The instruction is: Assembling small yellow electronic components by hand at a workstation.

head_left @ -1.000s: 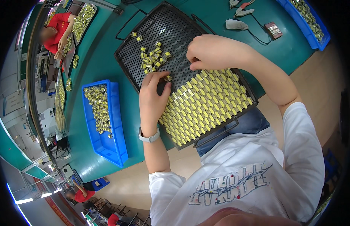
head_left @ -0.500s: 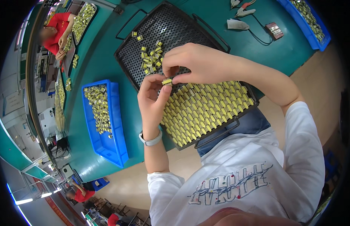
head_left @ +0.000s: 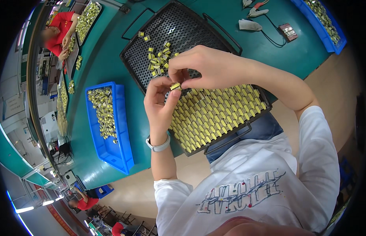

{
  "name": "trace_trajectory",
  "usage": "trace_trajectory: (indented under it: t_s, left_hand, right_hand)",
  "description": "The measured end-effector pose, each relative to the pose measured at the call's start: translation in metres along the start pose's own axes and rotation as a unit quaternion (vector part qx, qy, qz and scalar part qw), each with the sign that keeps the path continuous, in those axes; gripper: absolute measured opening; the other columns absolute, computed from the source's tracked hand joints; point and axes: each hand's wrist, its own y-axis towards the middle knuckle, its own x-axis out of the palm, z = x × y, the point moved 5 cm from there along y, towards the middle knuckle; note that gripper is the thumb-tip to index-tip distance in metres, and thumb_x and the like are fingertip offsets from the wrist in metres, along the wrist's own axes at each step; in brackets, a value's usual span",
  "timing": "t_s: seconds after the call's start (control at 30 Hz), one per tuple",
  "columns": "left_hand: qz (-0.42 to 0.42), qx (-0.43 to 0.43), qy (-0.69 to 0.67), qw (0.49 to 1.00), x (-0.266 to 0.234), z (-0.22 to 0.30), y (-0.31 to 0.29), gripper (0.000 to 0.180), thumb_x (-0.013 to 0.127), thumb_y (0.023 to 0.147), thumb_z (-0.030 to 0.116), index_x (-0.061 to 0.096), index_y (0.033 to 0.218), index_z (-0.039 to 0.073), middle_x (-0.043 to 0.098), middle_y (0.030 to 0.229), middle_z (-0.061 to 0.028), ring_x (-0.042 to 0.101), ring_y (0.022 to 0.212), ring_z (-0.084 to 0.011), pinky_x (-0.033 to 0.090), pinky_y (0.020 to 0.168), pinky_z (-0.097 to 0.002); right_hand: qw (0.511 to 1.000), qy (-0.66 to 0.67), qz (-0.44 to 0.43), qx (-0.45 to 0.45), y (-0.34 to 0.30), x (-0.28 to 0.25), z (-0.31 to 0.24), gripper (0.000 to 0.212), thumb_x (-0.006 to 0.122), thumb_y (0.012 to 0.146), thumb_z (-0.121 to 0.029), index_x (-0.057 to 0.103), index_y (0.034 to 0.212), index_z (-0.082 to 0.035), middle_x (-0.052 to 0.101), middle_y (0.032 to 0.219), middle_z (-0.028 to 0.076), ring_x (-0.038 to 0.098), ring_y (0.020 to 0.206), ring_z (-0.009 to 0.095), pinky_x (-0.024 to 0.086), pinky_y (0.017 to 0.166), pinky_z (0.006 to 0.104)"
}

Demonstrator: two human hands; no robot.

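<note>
One green surface [head_left: 106, 59] spreads wide before us. On it we see a black perforated tray [head_left: 183, 27], its near half covered by tight rows of yellow-topped parts [head_left: 218, 112]. To its left stands a blue bin [head_left: 113, 152] partly filled with similar parts. Our left hand [head_left: 159, 104] and right hand [head_left: 202, 67] meet above the tray, near a loose cluster [head_left: 159, 61]. Smallest is a single piece [head_left: 175, 87], pinched by our left thumb and finger; whether our right fingertips, right beside it, also grip it, we cannot tell.
</note>
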Motion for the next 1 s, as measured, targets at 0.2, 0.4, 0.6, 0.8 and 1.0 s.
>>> trace_trajectory:
  t_s: [0.2, 0.4, 0.6, 0.8, 1.0]
  left_hand:
    - [0.006, 0.006, -0.001, 1.0, 0.0013, 0.0003, 0.0001, 0.029, 0.075, 0.093, 0.007, 0.058, 0.116, -0.001, 0.064, 0.108, -0.0057, 0.061, 0.098, -0.0128, 0.049, 0.089, -0.0271]
    - [0.013, 0.008, 0.01, 1.0, 0.0013, 0.0007, -0.0009, 0.031, 0.076, 0.091, 0.004, 0.058, 0.115, -0.001, 0.065, 0.108, -0.0062, 0.062, 0.097, -0.0134, 0.051, 0.089, -0.0277]
    - [-0.001, 0.014, 0.011, 1.0, 0.002, -0.0007, -0.0009, 0.032, 0.078, 0.089, 0.002, 0.057, 0.113, 0.0, 0.065, 0.108, -0.0067, 0.064, 0.099, -0.0144, 0.052, 0.091, -0.0292]
    - [-0.019, 0.006, 0.005, 1.0, 0.0024, -0.0029, -0.0023, 0.031, 0.079, 0.089, 0.004, 0.057, 0.11, 0.001, 0.064, 0.108, -0.0059, 0.064, 0.1, -0.0146, 0.052, 0.093, -0.03]
    - [-0.043, -0.018, -0.023, 0.999, 0.007, -0.0023, -0.0017, 0.032, 0.08, 0.088, 0.006, 0.056, 0.11, 0.001, 0.063, 0.108, -0.0053, 0.064, 0.102, -0.0148, 0.052, 0.096, -0.031]
  right_hand:
    - [1.0, 0.003, 0.011, -0.009, 0.0002, 0.0002, -0.0005, 0.022, 0.076, 0.081, 0.0, 0.062, 0.098, 0.001, 0.068, 0.089, 0.011, 0.068, 0.083, 0.025, 0.055, 0.076, 0.0364]
    - [1.0, 0.01, 0.005, 0.006, 0.0003, -0.0012, -0.0005, 0.021, 0.076, 0.08, 0.0, 0.062, 0.097, 0.001, 0.069, 0.088, 0.012, 0.068, 0.081, 0.025, 0.055, 0.076, 0.0362]
    - [1.0, 0.017, -0.008, 0.023, -0.0004, -0.0002, 0.0016, 0.021, 0.076, 0.079, 0.0, 0.061, 0.095, 0.001, 0.068, 0.087, 0.012, 0.068, 0.082, 0.025, 0.055, 0.076, 0.0363]
    - [0.999, 0.033, -0.031, 0.029, -0.0001, 0.0008, 0.0039, 0.021, 0.075, 0.08, 0.0, 0.061, 0.096, 0.002, 0.069, 0.087, 0.012, 0.069, 0.082, 0.026, 0.055, 0.077, 0.0363]
    - [0.996, 0.039, -0.066, 0.042, -0.0009, 0.0005, 0.0034, 0.02, 0.074, 0.08, -0.001, 0.061, 0.096, 0.002, 0.069, 0.086, 0.012, 0.069, 0.081, 0.026, 0.055, 0.077, 0.0364]
